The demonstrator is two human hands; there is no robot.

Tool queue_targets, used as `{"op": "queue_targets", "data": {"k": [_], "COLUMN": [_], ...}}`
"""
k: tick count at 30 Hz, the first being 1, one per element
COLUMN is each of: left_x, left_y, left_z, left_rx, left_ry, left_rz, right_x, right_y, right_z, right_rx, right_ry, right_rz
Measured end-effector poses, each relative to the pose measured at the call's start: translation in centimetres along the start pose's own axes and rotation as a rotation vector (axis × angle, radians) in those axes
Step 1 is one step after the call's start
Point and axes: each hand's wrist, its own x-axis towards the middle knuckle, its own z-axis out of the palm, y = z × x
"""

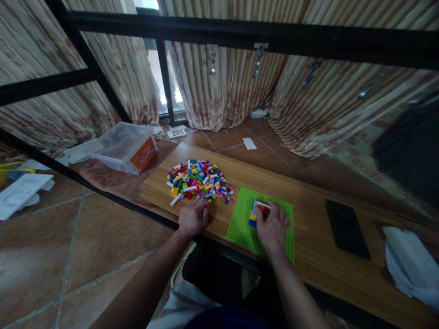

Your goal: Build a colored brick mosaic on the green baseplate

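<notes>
A pile of small coloured bricks [199, 180] lies on the wooden table [318, 256]. My left hand [193, 217] rests at the pile's near edge, fingers curled onto the closest bricks; what it holds, if anything, is hidden. To the right lies a green baseplate [242, 224]. A small stack of bricks [259, 211] in red, white, yellow and blue stands on the plate. My right hand [272, 227] is on the plate with its fingers pinched on that stack.
A black phone [347, 228] lies flat on the table to the right, with a white cloth [409, 265] beyond it. A clear plastic box [125, 147] with an orange label sits at the far left. Black frame bars cross overhead. Tiled floor lies to the left.
</notes>
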Motion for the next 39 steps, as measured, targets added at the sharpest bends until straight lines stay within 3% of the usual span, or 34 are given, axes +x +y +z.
{"op": "queue_targets", "data": {"k": [10,18,26,39], "left_x": [0.2,0.3,0.3,0.4], "left_y": [0.4,0.3,-0.1,0.0], "left_z": [-0.5,-0.2,-0.1,-0.2], "left_rx": [0.039,0.072,0.095,0.089], "left_ry": [-0.042,-0.015,-0.005,0.019], "left_rz": [-0.034,-0.040,-0.063,-0.050], "right_x": [0.0,0.3,-2.7,-2.0], "right_y": [-0.1,2.8,4.3,5.1], "right_z": [-0.1,-2.2,-3.4,-2.8], "right_rx": [0.045,0.360,0.178,0.120], "right_ry": [-0.022,0.080,-0.078,-0.117], "right_rz": [0.007,0.056,-0.174,-0.238]}}
